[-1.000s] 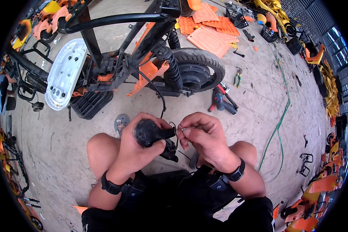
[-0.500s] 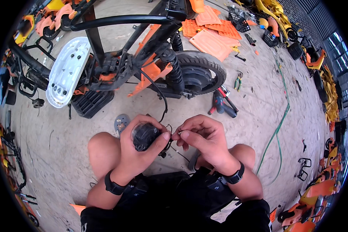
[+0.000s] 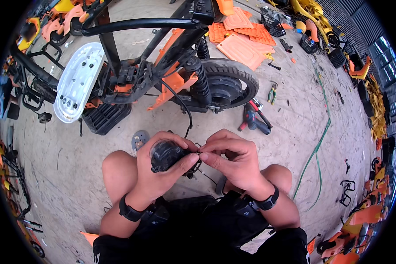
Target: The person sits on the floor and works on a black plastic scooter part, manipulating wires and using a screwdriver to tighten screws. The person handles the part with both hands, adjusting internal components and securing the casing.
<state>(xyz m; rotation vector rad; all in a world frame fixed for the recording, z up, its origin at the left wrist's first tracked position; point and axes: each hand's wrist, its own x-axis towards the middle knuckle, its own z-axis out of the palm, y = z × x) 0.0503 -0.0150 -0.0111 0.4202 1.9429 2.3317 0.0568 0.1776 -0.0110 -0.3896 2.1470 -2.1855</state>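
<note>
Stripped bike frame (image 3: 163,66) lies on the concrete floor (image 3: 295,123) ahead. Left hand (image 3: 160,169) is closed around the black round component (image 3: 165,155), held above the knees. Right hand (image 3: 231,160) pinches its thin wire (image 3: 197,152). Keep the component steady; avoid tugging the lead.

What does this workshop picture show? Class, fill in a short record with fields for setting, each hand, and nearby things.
Setting: dusty concrete floor, seen from above the person's knees
Left hand: wrapped around a black rounded part
Right hand: fingertips pinching a thin wire at the part's edge
In front: black and orange scooter frame with its rear wheel
Nearby: white panel, pliers, green hose
</note>
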